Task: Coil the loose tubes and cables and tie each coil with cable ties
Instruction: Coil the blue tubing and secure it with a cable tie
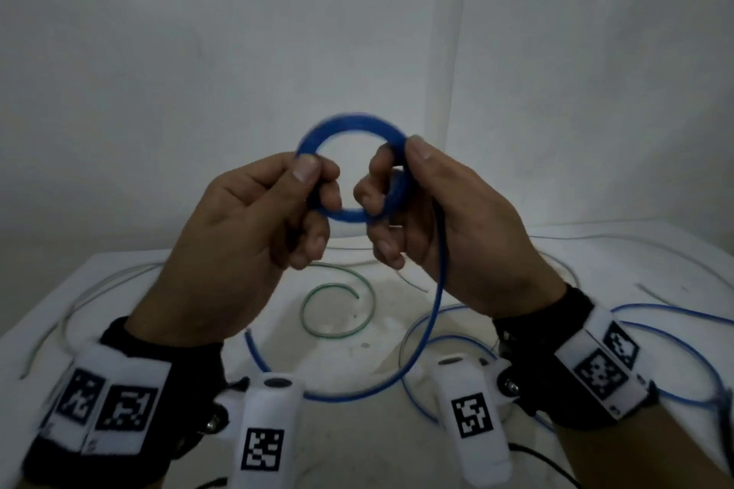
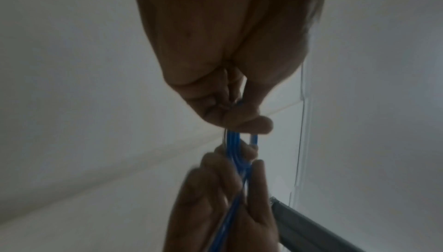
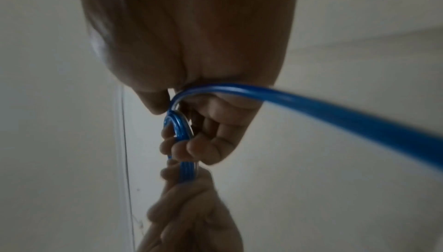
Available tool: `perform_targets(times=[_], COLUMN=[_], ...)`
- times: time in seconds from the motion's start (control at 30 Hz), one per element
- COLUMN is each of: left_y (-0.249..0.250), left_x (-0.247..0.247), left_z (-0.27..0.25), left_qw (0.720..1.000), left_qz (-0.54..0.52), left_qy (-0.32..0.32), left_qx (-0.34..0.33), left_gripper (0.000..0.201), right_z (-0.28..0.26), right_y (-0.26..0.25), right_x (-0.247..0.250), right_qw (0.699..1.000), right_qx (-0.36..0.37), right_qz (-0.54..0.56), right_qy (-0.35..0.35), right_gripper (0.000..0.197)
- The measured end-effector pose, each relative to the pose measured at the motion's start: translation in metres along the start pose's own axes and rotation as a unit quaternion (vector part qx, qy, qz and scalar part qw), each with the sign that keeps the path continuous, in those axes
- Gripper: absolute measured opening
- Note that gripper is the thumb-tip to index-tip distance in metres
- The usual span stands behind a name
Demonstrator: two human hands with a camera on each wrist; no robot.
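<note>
A small coil of blue tube (image 1: 349, 127) is held up in the air above the table between both hands. My left hand (image 1: 254, 210) pinches the coil's left side between thumb and fingers. My right hand (image 1: 433, 206) grips the right side, thumb on top. The loose tail of the blue tube (image 1: 439, 282) drops from the right hand and curves down to the table, ending at a cut end near the left wrist. In the left wrist view the blue strands (image 2: 233, 148) run edge-on between the two hands. The right wrist view shows the tail (image 3: 335, 108) leaving the coil (image 3: 178, 125).
On the white table (image 1: 119, 270) lie a green tube spiral (image 1: 337, 306), more blue tube loops (image 1: 675, 353) at the right, and pale clear tubes (image 1: 99, 286) along the left and back. A plain wall stands behind. Black cables lie at the near edge.
</note>
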State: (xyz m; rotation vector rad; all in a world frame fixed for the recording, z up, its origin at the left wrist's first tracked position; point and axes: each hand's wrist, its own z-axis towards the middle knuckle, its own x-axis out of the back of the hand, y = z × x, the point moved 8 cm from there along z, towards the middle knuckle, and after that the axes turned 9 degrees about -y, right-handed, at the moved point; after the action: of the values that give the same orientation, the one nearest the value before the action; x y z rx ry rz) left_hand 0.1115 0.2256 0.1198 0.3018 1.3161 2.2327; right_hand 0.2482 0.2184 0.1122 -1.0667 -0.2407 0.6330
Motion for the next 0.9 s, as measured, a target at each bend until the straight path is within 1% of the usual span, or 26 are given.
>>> perform_targets(times=[0.07,0.1,0.2,0.23,0.3,0.37,0.47,0.53,0.6,0.67,0.7,0.8,0.83,0.9], left_y=[-0.001,-0.001,0.0,0.001,0.001,0.0,0.001,0.003,0.003,0.001,-0.001,-0.001,-0.001,0.001], left_x=[-0.005,-0.006,0.001,0.002,0.003,0.002,0.006,0.008,0.006,0.002,0.001,-0.001,0.0,0.001], left_z=[0.0,0.0,0.0,0.0,0.0,0.001,0.0,-0.001,0.0,0.0,0.0,-0.001,-0.001,0.0], left_qw=[0.999,0.999,0.999,0.998,1.0,0.999,0.999,0.998,0.999,1.0,1.0,0.998,0.998,0.999], left_qz=[-0.05,-0.043,0.049,0.054,0.013,-0.023,0.031,0.048,0.022,-0.008,-0.009,0.038,0.045,0.026], left_qy=[-0.001,-0.005,-0.012,-0.008,0.017,0.03,0.021,0.018,0.024,0.022,0.012,-0.028,-0.026,-0.003], left_qx=[-0.009,-0.004,0.017,0.013,0.001,-0.002,0.022,0.021,0.004,0.004,0.014,0.049,0.046,0.026], left_gripper=[0.026,0.026,0.025,0.024,0.023,0.024,0.026,0.026,0.027,0.027,0.028,0.026,0.025,0.022], right_z=[0.002,0.002,-0.001,-0.002,-0.001,0.001,-0.001,-0.002,-0.002,-0.001,-0.002,-0.006,-0.007,-0.005], right_y=[0.0,0.001,0.001,0.001,0.0,0.001,0.002,0.001,-0.001,0.0,0.0,0.0,0.0,0.0], right_x=[-0.006,-0.006,0.005,0.007,0.004,-0.002,-0.002,0.001,-0.001,-0.004,-0.004,0.002,0.003,0.002], right_qw=[0.998,0.999,0.998,0.997,1.0,1.0,0.998,0.996,0.998,1.0,1.0,0.995,0.994,0.998], right_qx=[0.019,0.014,-0.031,-0.033,-0.012,0.011,-0.011,-0.021,-0.006,0.0,-0.01,-0.058,-0.062,-0.042], right_qz=[0.055,0.048,-0.06,-0.067,-0.026,0.0,-0.059,-0.085,-0.058,-0.022,-0.022,-0.07,-0.076,-0.048], right_qy=[-0.007,-0.008,-0.005,-0.002,0.008,0.002,-0.015,-0.016,-0.01,-0.015,-0.021,-0.038,-0.037,-0.024], right_gripper=[0.035,0.035,0.036,0.036,0.036,0.035,0.033,0.032,0.032,0.031,0.031,0.029,0.03,0.03])
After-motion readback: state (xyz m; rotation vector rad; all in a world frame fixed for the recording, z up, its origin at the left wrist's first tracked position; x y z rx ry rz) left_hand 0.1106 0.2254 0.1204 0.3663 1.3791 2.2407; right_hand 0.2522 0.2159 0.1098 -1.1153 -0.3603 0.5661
